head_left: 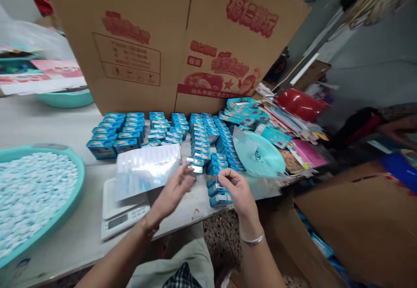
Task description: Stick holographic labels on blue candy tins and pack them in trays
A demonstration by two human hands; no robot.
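Left hand (174,190) hangs spread, right hand (240,190) pinched, above a white table (81,233), cardboard (146,1) behind.

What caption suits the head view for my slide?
Left hand open, right hand curled near rows of blue boxes, with scale and teal basin alongside.

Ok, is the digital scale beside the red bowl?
No, the digital scale is beside the teal basin of white pieces; the red bowl is off to the right.

Hands (175,189) (240,190) apart, right fingers (233,174) curled
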